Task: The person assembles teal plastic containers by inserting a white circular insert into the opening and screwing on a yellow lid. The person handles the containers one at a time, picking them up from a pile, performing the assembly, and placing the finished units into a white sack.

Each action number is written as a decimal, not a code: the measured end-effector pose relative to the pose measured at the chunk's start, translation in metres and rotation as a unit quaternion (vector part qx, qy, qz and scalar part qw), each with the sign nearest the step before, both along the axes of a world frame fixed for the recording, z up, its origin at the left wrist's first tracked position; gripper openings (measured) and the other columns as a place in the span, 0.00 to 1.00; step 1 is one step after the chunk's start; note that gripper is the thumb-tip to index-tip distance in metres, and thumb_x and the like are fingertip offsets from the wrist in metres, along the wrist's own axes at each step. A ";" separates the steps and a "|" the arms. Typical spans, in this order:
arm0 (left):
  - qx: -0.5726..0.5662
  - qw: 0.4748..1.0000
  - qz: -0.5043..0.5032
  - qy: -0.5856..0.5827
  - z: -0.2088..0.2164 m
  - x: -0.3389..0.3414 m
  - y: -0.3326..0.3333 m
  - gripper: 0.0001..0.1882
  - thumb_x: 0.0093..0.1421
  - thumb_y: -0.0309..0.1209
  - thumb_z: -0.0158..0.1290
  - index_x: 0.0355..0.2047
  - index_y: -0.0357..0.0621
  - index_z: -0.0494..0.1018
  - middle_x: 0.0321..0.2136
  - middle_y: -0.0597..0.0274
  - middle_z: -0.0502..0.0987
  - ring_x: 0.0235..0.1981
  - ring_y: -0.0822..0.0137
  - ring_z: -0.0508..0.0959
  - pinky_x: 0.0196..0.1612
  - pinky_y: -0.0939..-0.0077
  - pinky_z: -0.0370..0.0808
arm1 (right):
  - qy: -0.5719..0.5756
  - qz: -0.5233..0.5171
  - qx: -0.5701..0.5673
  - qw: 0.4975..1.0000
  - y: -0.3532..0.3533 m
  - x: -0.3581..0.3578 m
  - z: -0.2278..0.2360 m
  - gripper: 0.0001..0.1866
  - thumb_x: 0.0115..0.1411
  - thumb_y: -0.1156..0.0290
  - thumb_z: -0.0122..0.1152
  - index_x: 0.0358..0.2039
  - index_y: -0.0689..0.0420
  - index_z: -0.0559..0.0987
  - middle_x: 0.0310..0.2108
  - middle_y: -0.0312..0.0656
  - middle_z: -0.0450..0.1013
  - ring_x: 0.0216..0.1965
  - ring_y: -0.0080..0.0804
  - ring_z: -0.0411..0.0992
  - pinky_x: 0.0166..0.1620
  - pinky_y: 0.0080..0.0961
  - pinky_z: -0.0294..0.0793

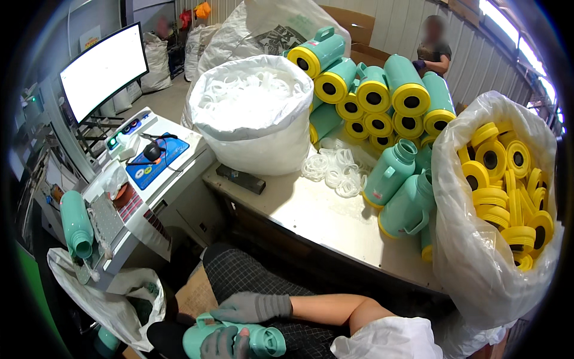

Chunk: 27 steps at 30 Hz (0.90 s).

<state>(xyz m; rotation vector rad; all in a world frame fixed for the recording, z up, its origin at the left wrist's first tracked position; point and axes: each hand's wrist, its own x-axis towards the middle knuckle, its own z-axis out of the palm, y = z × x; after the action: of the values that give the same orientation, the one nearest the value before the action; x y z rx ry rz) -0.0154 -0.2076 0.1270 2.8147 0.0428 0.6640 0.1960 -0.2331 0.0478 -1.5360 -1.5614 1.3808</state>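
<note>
Curled around the teal flask (258, 336) lying sideways over the lap (245, 272), the gloved left hand (223, 343) grips its body while the gloved right hand (252, 307) rests by its handle (205, 319), closure unclear, and a firm, even hold from both sides should keep it from rolling.

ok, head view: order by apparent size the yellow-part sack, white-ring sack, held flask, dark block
1. Yellow-part sack
2. White-ring sack
3. Held flask, partly hidden; nearness to the camera enlarges it
4. Dark block
</note>
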 end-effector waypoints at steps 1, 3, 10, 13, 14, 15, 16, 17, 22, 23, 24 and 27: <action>-0.011 1.000 -0.019 0.001 0.016 0.011 -0.001 0.37 0.52 0.43 0.69 0.60 0.45 0.71 0.52 0.47 0.75 0.49 0.42 0.78 0.55 0.42 0.75 | -0.038 0.015 -0.007 0.999 0.001 0.006 0.015 0.29 0.74 0.45 0.45 0.51 0.59 0.82 0.44 0.49 0.81 0.38 0.44 0.80 0.44 0.41 0.79; -0.022 0.997 -0.073 0.007 0.006 0.018 0.005 0.41 0.47 0.42 0.72 0.60 0.44 0.71 0.50 0.49 0.76 0.49 0.45 0.78 0.54 0.45 0.75 | -0.114 0.075 0.092 0.986 0.001 0.006 0.021 0.23 0.71 0.50 0.49 0.43 0.57 0.84 0.36 0.49 0.81 0.40 0.46 0.80 0.44 0.41 0.77; -0.176 0.977 -0.055 0.109 0.003 0.028 0.032 0.46 0.45 0.46 0.73 0.63 0.41 0.70 0.50 0.45 0.77 0.51 0.43 0.77 0.55 0.50 0.74 | 0.363 -0.318 -0.066 0.873 -0.018 0.018 -0.023 0.19 0.74 0.61 0.51 0.54 0.61 0.80 0.46 0.41 0.79 0.37 0.20 0.79 0.36 0.18 0.82; -0.181 0.950 0.059 0.245 0.008 0.028 0.055 0.60 0.40 0.60 0.74 0.65 0.35 0.63 0.45 0.48 0.81 0.49 0.47 0.80 0.58 0.55 0.72 | 0.215 -0.272 0.177 0.921 -0.051 0.032 0.022 0.16 0.73 0.65 0.52 0.52 0.60 0.80 0.40 0.41 0.81 0.40 0.30 0.81 0.43 0.28 0.81; -0.178 0.948 0.069 0.256 0.011 0.031 0.057 0.62 0.38 0.62 0.74 0.65 0.35 0.63 0.47 0.47 0.80 0.49 0.50 0.80 0.57 0.55 0.72 | 0.159 -0.188 0.269 0.931 -0.057 0.027 0.041 0.15 0.73 0.66 0.53 0.52 0.60 0.81 0.40 0.43 0.81 0.40 0.34 0.81 0.44 0.32 0.81; -0.182 0.960 0.040 0.208 0.002 0.037 0.056 0.63 0.38 0.62 0.74 0.66 0.35 0.63 0.50 0.47 0.79 0.49 0.51 0.80 0.58 0.55 0.72 | 0.060 -0.119 0.280 0.951 -0.063 0.017 0.046 0.15 0.71 0.64 0.54 0.51 0.58 0.81 0.41 0.44 0.81 0.40 0.36 0.81 0.45 0.35 0.81; -0.165 0.959 0.040 0.228 -0.002 0.044 0.054 0.63 0.38 0.62 0.74 0.66 0.34 0.62 0.52 0.48 0.77 0.51 0.50 0.79 0.60 0.55 0.70 | -0.035 -0.043 0.293 0.955 -0.064 0.006 0.048 0.16 0.70 0.62 0.56 0.51 0.57 0.81 0.43 0.45 0.81 0.40 0.39 0.81 0.46 0.37 0.80; -0.155 0.953 0.034 0.260 -0.007 0.048 0.052 0.62 0.38 0.62 0.74 0.65 0.34 0.64 0.51 0.47 0.78 0.49 0.50 0.80 0.57 0.55 0.72 | -0.155 0.017 0.206 0.966 -0.064 -0.002 0.046 0.18 0.69 0.60 0.56 0.54 0.54 0.79 0.45 0.47 0.80 0.41 0.45 0.81 0.47 0.40 0.80; -0.128 0.980 -0.045 0.144 -0.023 0.045 0.042 0.56 0.38 0.57 0.75 0.60 0.30 0.69 0.44 0.45 0.81 0.43 0.49 0.83 0.47 0.56 0.80 | -0.191 0.122 0.133 0.965 -0.057 0.005 0.051 0.15 0.65 0.62 0.60 0.49 0.55 0.78 0.41 0.45 0.79 0.38 0.44 0.81 0.42 0.39 0.80; -0.113 0.987 -0.065 0.093 -0.024 0.047 0.045 0.55 0.38 0.56 0.76 0.59 0.29 0.69 0.43 0.45 0.81 0.42 0.50 0.84 0.46 0.57 0.81 | -0.213 0.139 0.141 0.957 -0.054 0.004 0.053 0.13 0.65 0.64 0.60 0.46 0.55 0.79 0.40 0.44 0.79 0.37 0.43 0.81 0.41 0.39 0.80; -0.098 0.991 -0.085 0.041 -0.026 0.047 0.046 0.54 0.39 0.54 0.76 0.58 0.28 0.70 0.42 0.45 0.81 0.41 0.50 0.84 0.44 0.57 0.82 | -0.224 0.156 0.117 0.955 -0.051 0.002 0.054 0.12 0.64 0.64 0.60 0.45 0.55 0.79 0.38 0.43 0.79 0.36 0.42 0.81 0.41 0.38 0.80; -0.156 0.984 -0.058 0.066 -0.027 0.040 0.044 0.53 0.38 0.53 0.77 0.56 0.27 0.71 0.43 0.46 0.82 0.43 0.52 0.85 0.47 0.59 0.83 | -0.261 0.198 0.122 0.937 -0.040 -0.002 0.056 0.11 0.62 0.65 0.61 0.43 0.55 0.79 0.34 0.41 0.79 0.35 0.39 0.81 0.40 0.38 0.80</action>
<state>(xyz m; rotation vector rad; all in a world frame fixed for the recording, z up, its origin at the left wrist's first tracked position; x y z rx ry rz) 0.0242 -0.1635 0.0995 2.5307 0.0053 0.4034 0.1945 -0.2734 0.1040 -1.5653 -2.3750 0.9462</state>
